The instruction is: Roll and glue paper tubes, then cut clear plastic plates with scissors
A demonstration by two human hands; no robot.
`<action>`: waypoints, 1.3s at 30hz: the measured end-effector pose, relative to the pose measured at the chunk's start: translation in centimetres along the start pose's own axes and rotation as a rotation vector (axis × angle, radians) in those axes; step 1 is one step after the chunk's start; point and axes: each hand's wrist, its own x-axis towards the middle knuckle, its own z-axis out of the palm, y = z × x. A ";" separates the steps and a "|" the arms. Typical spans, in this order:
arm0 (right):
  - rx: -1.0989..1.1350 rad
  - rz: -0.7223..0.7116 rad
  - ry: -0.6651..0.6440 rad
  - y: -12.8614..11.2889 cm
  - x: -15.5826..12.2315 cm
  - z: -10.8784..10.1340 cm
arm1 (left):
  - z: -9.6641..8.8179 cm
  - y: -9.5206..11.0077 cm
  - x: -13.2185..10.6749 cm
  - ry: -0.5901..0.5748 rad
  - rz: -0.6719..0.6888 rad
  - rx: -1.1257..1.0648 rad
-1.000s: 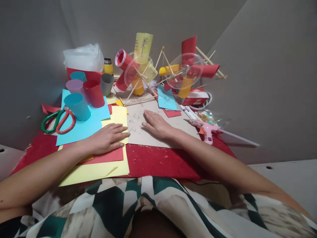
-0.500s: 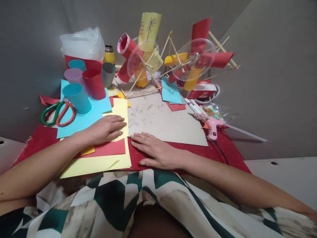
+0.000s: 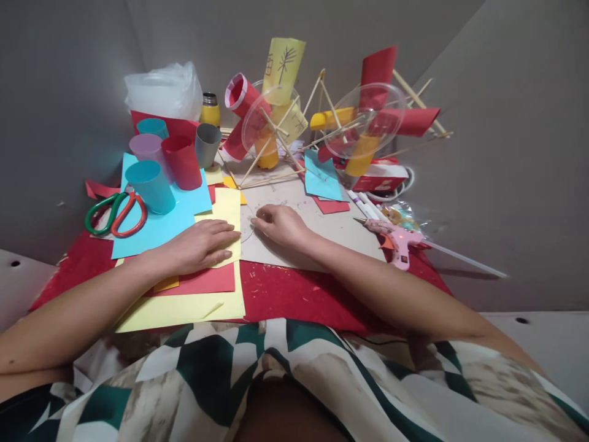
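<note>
My left hand (image 3: pixel 199 245) lies flat, fingers stretched out, on a yellow paper sheet (image 3: pixel 229 207) that tops a stack of red and yellow sheets. My right hand (image 3: pixel 281 224) rests on the grey cardboard (image 3: pixel 343 230) just right of it. Its fingers are curled, with their tips pressed together at the cardboard's left edge, where the rim of a thin clear disc (image 3: pixel 247 232) shows faintly. I cannot make out what the fingertips pinch. The two hands are a few centimetres apart.
Left: green-and-red scissors (image 3: pixel 115 213) and paper cups, blue (image 3: pixel 151 185) and red (image 3: pixel 183 161), on light blue paper (image 3: pixel 151 228). Behind: two stick-and-paper wheel models (image 3: pixel 271 120) (image 3: pixel 368 116) and a plastic bag (image 3: pixel 163 92). A pink glue gun (image 3: pixel 396 236) lies right. Red sheet (image 3: pixel 294 294) covers the table front.
My right hand slid from the cardboard back to the near red sheet, then forward again to the cardboard's left edge, its fingers now curled. My left hand stayed flat on the yellow paper.
</note>
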 end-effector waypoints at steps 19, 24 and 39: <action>0.041 0.189 -0.126 -2.0 4.4 0.6 | 0.9 1.3 -0.1 -0.130 -0.074 0.021; -0.029 0.190 -0.194 -2.2 4.3 -0.5 | 0.4 1.9 -0.2 -0.160 -0.083 0.047; -0.076 0.312 -0.063 3.9 0.0 -5.3 | 0.8 1.2 -0.1 -0.155 -0.071 0.004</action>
